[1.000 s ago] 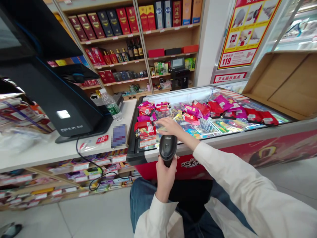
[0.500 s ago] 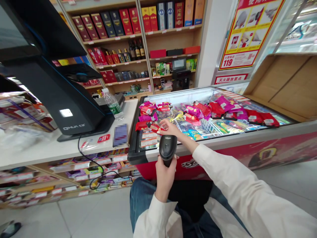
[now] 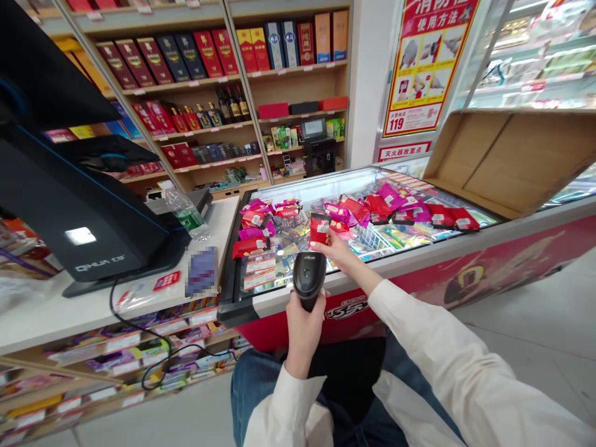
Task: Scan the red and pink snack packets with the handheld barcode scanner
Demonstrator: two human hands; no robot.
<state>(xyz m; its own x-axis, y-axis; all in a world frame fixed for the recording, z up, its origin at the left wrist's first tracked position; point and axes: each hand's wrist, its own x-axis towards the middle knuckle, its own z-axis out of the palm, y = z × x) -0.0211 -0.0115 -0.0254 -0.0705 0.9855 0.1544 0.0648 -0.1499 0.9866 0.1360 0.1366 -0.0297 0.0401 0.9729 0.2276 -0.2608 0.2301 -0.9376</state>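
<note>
In the head view, my left hand is wrapped round the grip of a black barcode scanner, whose head points away from me. Just beyond it, my right hand pinches a small red snack packet with a black top edge, held upright above the freezer's glass. More red and purple packets lie on the glass: a group at the left and a larger spread to the right. Through the glass of the chest freezer, colourful packs and a white wire basket show.
An open cardboard box rests on the freezer's right end. At left, a counter bears a black checkout terminal, a clear water bottle and a blurred-out bluish item. A black cable hangs below. Shelves of boxes stand behind.
My right hand has lifted a red packet from the left group and moved it right, turning it upright. The scanner stays in my left hand. The view has shifted to the right.
</note>
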